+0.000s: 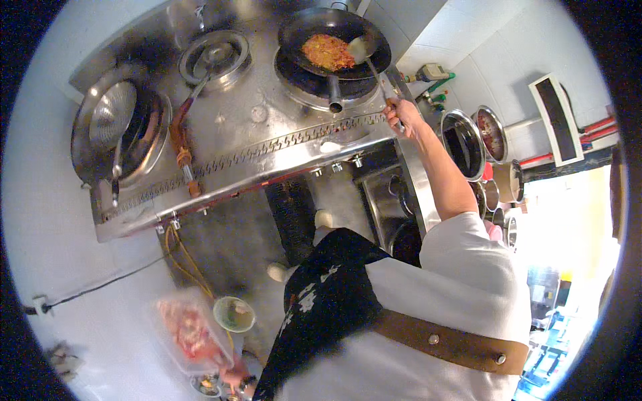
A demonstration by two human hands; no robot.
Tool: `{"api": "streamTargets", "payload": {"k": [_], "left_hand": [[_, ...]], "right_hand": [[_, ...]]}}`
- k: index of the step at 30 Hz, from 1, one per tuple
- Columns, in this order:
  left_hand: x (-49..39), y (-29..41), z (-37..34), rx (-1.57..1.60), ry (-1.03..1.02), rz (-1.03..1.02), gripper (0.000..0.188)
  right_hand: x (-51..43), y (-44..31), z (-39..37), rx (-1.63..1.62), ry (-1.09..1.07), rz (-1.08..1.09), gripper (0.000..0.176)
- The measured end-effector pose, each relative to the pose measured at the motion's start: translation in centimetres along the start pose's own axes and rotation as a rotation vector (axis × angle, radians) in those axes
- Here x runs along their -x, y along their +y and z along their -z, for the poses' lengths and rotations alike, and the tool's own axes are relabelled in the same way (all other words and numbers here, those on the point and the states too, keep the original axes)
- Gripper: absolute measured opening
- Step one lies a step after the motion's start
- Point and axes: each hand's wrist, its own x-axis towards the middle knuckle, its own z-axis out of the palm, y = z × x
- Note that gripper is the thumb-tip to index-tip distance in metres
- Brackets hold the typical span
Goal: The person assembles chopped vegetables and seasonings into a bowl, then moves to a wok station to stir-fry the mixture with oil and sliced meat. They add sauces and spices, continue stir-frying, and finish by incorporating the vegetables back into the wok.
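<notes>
My right hand (401, 118) grips the handle of a metal wok ladle (362, 49). The ladle's head rests in a dark wok (296, 30) with a hollow handle, at the edge of a reddish-orange cooked mass (326, 51). That wok sits over the right burner of a steel range (251, 113). At the lower left, my left hand (233, 376), blurred, holds the near end of a clear plastic tub (168, 331). Raw, pinkish meat (193, 331) fills much of the tub. My left forearm is mostly hidden behind the black apron (321, 306).
On the left burner stands another wok (83, 145) with a perforated strainer (113, 113). A long-handled tool (188, 108) reaches into the round basin (215, 52). A green bowl (234, 315) is beside the tub; a small bowl (205, 385) is below. Pots (462, 145) line the right wall.
</notes>
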Motion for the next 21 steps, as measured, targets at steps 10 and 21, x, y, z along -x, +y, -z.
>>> {"api": "streamTargets", "payload": {"k": [10, 21], "left_hand": [[6.4, 4.0, -27.1, -0.586, -0.548, -0.359, 0.041], [6.4, 5.4, -38.5, 0.059, -0.857, 0.507, 0.049]], "right_hand": [[-7.7, -2.2, 1.6, 0.767, 0.369, 0.550, 0.044], [9.8, -6.6, 4.7, 1.332, 0.324, 0.501, 0.042]]}}
